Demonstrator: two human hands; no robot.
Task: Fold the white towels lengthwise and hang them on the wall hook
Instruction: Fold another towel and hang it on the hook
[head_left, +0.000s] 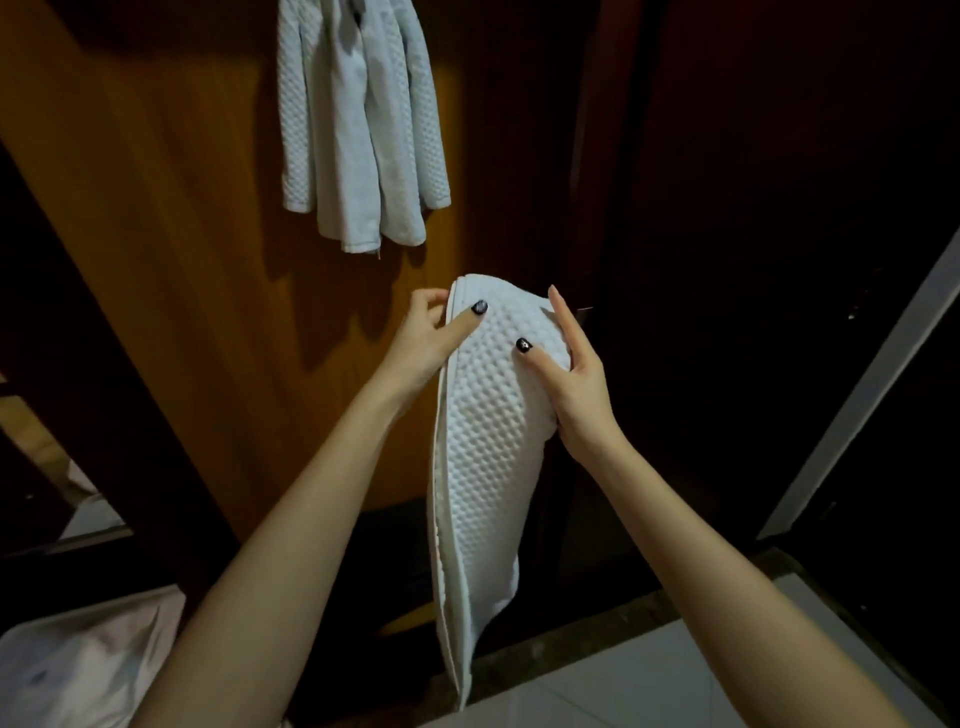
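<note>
Biggest thing in front of you: the wood panel (171, 270), orange-brown and lit, filling left-centre of view top to btm. Right of it is a dark door (753, 208), mostly in shadow, w/ a pale frame strip (878, 384) slanting along its far right. Pale floor tiles (654, 675) show at btm right, past a dark threshold.

Your folded towel (483, 447) hangs in mid-air at centre, in front of the seam btwn panel and door. It's white, waffle-textured, long and narrow, and doubled lengthwise w/ the layered edges stacked down its left side. The top end is rounded over up by your hands. The lower end dangles toward the floor. It's apart from the other towels.

Up top, the hung towels (358, 124) drape against the wood panel: same white waffle cloth, several folds side by side, well above your held one. Can't tell the hook, since the view is cut off at the top edge.

Btm left corner: a white cloth heap (78, 665), blurry.

Your left hand (423, 338) pinches the towel's top-left edge, thumb on the front face, fingers curled behind. Your right hand (574, 379) grips the top-right side. Its thumb presses on the front, the index finger points straight up along the edge, and the other fingers wrap behind, out of sight. Both thumbnails are dark-painted.
</note>
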